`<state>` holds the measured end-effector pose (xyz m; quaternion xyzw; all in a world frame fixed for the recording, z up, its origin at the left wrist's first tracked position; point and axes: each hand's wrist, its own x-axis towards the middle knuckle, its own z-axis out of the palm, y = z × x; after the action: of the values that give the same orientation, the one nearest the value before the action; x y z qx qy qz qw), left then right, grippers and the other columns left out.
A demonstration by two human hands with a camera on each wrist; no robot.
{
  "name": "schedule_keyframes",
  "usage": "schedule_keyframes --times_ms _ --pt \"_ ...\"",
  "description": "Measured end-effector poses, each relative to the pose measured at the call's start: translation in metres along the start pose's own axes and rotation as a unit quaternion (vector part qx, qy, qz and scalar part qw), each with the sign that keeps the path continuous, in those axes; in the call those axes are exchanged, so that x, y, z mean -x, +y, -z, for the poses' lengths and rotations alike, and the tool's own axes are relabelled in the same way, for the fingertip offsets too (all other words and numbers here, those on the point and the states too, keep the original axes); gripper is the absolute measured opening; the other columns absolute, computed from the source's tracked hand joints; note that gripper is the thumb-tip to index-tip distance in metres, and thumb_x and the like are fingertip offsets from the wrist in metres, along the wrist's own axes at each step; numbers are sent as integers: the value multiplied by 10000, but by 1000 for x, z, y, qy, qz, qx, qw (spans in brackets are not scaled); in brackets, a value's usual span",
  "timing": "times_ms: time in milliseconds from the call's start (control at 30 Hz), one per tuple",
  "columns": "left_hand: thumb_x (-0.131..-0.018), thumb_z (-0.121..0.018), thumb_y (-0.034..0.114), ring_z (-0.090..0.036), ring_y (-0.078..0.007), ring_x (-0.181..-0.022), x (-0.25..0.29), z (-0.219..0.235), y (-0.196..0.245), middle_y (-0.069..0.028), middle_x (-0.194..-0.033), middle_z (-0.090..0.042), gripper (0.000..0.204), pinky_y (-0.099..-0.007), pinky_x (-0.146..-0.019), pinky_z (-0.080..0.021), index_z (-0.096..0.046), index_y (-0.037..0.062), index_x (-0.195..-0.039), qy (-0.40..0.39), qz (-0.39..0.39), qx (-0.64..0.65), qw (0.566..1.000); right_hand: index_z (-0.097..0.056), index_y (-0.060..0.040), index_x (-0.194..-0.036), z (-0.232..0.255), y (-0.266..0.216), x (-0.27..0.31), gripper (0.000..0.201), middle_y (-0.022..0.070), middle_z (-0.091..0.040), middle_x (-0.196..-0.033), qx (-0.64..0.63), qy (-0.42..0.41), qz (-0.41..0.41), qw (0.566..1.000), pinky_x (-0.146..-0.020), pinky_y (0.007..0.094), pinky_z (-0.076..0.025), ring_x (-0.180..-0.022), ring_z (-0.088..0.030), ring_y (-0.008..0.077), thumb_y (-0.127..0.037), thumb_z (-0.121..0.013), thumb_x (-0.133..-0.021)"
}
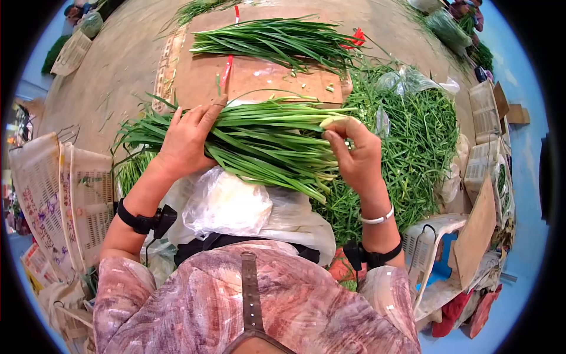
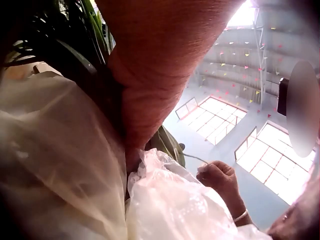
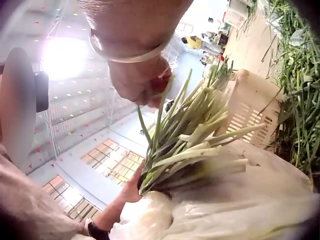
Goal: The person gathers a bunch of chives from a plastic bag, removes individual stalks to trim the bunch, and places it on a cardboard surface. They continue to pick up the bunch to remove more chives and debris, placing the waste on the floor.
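A loose bunch of long green stalks [image 1: 265, 135] lies across the lap, pale cut ends to the right. My left hand [image 1: 190, 134] grips its leafy side, thumb below and fingers over the top. At the pale ends, my right hand [image 1: 355, 147] pinches a small pale-green piece [image 1: 333, 121] between thumb and forefinger. The right wrist view has the pale stalk ends [image 3: 195, 145] below my right hand [image 3: 137, 82]. In the left wrist view, my right hand [image 2: 220, 180] holds a thin stalk, and my left forearm hides most of the bunch.
Beyond the bunch, a second bundle [image 1: 277, 41] rests on a brown board [image 1: 259, 79] beside red tape [image 1: 228, 71]. A heap of loose greens [image 1: 413, 141] spreads at the right. White crates [image 1: 88, 194] stand at the left, and a clear plastic bag [image 1: 227, 203] covers the lap.
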<state>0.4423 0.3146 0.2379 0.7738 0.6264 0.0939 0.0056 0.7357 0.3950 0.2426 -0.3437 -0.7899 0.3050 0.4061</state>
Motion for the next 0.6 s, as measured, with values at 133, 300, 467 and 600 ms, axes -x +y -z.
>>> schedule_keyframes --times_ms 133,300,467,600 --pt "-583 -734 367 -452 -297 -1104 5 -12 -5 -131 -1168 -468 905 -516 -937 -314 -313 135 -1350 22 -30 -11 999 -556 14 -862 16 23 -13 144 51 -594 -694 -327 35 -245 912 -503 198 -457 -536 -558 107 -129 -548 -874" --pt "-600 -719 358 -438 -288 -1117 8 -13 -7 -110 -1202 -444 854 -511 -945 -306 -347 132 -1335 36 -33 -14 999 -545 -52 -901 44 35 12 104 20 -507 -658 -535 63 -210 816 -409 185 -297 -452 -373 55 -154 -538 -882" --pt "-597 -719 346 -439 -287 -1114 12 -13 -12 -111 -1196 -446 836 -513 -951 -298 -363 127 -1321 40 -28 -2 999 -538 -51 -841 131 91 74 122 11 -529 -656 -416 198 -286 840 -417 175 -342 -442 -408 56 -166 -552 -877" --pt "-593 -725 316 -446 -291 -1101 11 -13 -11 -116 -1173 -461 822 -483 -944 -307 -376 97 -1304 42 -26 1 999 -579 35 -1020 157 121 103 327 136 -627 -916 246 -13 -409 878 -622 284 -486 -703 -597 180 -211 -616 -807"
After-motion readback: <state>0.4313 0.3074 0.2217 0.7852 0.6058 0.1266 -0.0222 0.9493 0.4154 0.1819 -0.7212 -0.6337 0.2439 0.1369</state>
